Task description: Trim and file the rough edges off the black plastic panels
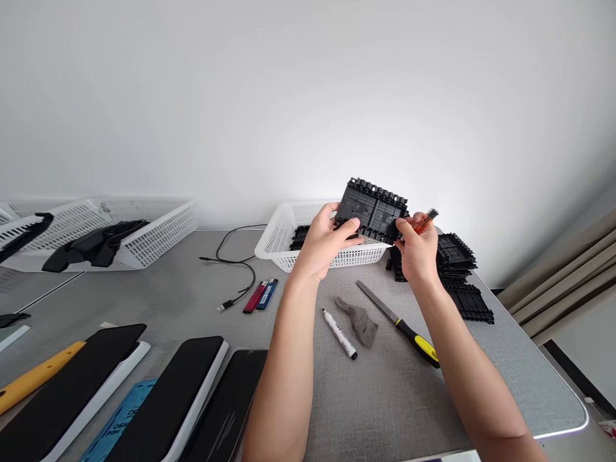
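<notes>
A rectangular black plastic panel [373, 208] with toothed long edges is raised and tilted above a white basket. My left hand [323, 240] grips its left end, thumb on the flat face. At the opposite end, my right hand [418, 247] pinches the panel between thumb and fingers. An orange, see-through stick with a metal-looking tip, like a lighter [425, 221], is also tucked in my right hand. Several similar black panels [455, 253] are stacked beyond my right wrist. The white basket [274, 240] behind my left hand contains more black toothed parts.
On the grey table [385, 410] lie a white marker [339, 333], a grey cloth scrap [360, 321] and a file [399, 324] with a yellow-black handle. Red [255, 297] and blue lighters [267, 294] lie beside a black cable [231, 260]. Black-topped slabs [178, 391] occupy the front left; another basket [158, 240] stands behind.
</notes>
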`<state>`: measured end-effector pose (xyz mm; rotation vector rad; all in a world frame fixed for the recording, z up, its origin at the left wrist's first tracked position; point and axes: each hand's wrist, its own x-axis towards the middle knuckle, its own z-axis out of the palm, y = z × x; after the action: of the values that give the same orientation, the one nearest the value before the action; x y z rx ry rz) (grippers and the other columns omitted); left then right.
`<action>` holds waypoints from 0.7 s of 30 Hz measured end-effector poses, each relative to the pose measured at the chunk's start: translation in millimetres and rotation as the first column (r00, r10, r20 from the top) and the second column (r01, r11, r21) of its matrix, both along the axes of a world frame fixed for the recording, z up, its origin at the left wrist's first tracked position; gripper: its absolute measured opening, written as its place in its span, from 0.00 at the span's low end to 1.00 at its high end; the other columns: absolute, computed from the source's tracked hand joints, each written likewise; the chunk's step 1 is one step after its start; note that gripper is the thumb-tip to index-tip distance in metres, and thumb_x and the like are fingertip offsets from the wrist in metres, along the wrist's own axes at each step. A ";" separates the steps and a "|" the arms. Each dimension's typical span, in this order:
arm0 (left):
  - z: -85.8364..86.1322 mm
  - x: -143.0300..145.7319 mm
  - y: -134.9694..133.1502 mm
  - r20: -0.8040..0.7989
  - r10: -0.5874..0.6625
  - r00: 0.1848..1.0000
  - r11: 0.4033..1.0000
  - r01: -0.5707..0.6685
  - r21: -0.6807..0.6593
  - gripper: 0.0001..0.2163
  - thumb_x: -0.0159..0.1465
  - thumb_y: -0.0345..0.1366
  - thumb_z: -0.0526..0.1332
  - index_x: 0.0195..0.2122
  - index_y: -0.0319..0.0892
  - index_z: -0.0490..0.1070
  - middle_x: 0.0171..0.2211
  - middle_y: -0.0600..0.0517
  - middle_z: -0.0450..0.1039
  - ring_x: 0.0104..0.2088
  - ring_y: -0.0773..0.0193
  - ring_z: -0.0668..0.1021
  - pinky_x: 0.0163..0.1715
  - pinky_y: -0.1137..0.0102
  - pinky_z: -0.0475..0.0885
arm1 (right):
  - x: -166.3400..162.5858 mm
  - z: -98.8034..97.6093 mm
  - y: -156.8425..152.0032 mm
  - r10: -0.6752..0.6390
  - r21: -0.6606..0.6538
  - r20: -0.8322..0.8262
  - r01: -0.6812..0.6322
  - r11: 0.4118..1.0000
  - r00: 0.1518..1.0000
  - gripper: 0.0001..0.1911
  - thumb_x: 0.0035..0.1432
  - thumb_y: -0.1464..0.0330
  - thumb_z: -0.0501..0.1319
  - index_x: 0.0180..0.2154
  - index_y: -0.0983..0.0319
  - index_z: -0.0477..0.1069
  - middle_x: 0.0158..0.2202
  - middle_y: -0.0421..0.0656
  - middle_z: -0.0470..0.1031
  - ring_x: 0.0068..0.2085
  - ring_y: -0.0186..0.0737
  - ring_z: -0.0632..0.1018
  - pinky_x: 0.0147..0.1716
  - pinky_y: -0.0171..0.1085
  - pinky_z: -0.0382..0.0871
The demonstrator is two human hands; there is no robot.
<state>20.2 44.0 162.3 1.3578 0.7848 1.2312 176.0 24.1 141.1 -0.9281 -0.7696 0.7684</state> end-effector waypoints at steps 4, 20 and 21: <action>-0.2 -0.1 -0.2 -0.125 -0.015 0.992 0.999 0.019 0.027 0.16 0.61 0.44 0.63 0.47 0.41 0.71 0.47 0.44 0.75 0.47 0.56 0.79 0.37 0.66 0.81 | 11.4 -6.7 8.5 -0.112 0.069 0.128 0.104 0.992 0.985 0.16 0.48 0.65 0.62 0.33 0.56 0.54 0.33 0.37 0.60 0.34 0.33 0.67 0.31 0.31 0.62; -19.1 -9.4 17.4 -0.262 0.172 0.950 0.975 -0.127 0.180 0.12 0.60 0.37 0.63 0.45 0.45 0.67 0.31 0.53 0.76 0.27 0.62 0.80 0.35 0.63 0.79 | 19.4 9.0 -12.7 -0.208 0.126 0.391 0.172 0.977 0.897 0.14 0.60 0.56 0.58 0.31 0.57 0.58 0.30 0.40 0.60 0.30 0.37 0.62 0.27 0.35 0.59; -18.7 -9.0 17.4 -0.259 0.173 0.950 0.973 -0.124 0.194 0.11 0.60 0.36 0.62 0.44 0.45 0.67 0.30 0.53 0.76 0.27 0.63 0.80 0.35 0.63 0.78 | 17.2 13.0 -17.8 -0.106 0.078 0.370 0.083 0.993 0.923 0.16 0.61 0.54 0.55 0.30 0.57 0.57 0.28 0.39 0.59 0.28 0.36 0.61 0.24 0.35 0.56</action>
<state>11.3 61.4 143.7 1.6635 1.0073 1.2679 193.2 6.3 154.1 -1.0638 -1.0674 0.4827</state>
